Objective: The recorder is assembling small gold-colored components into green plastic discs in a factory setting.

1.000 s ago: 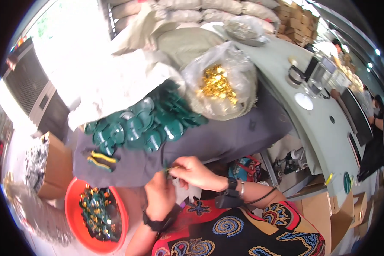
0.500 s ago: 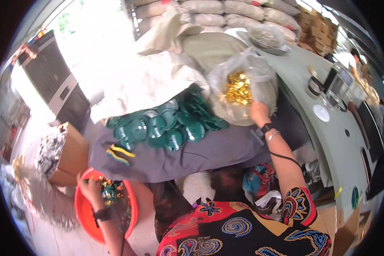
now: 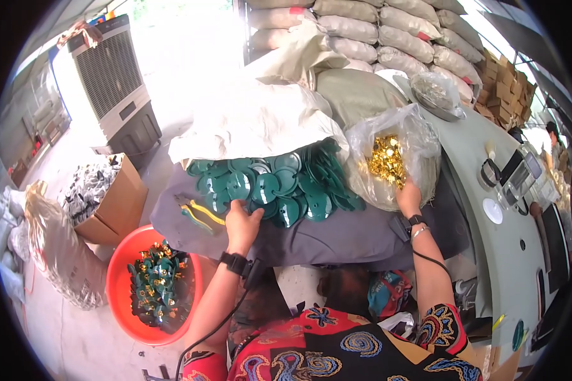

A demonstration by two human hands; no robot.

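My left hand (image 3: 243, 227) is at the near edge of a heap of green round plastic discs (image 3: 265, 188). Its thumb stands apart from the fingers, and the fingertips touch a disc. My right hand (image 3: 409, 196) reaches into the mouth of a clear plastic bag (image 3: 361, 180). Its fingers are closed together at the shiny gold pieces (image 3: 387, 159) inside; what lies between the fingertips is too small to make out. An orange-red tub (image 3: 116, 286) at the lower left holds green discs with gold pieces on them (image 3: 156, 282).
Yellow-handled pliers (image 3: 204, 211) lie on the dark cloth (image 3: 311, 244), left of my left hand. A white sack (image 3: 248, 120) lies behind the discs. A cardboard box (image 3: 117, 203) stands beyond the tub. Along the right runs a grey-green table (image 3: 473, 143) with several items.
My left hand has moved from over the tub up and right to the green discs. My right hand stays at the gold pieces in the bag. The whole view has shifted.
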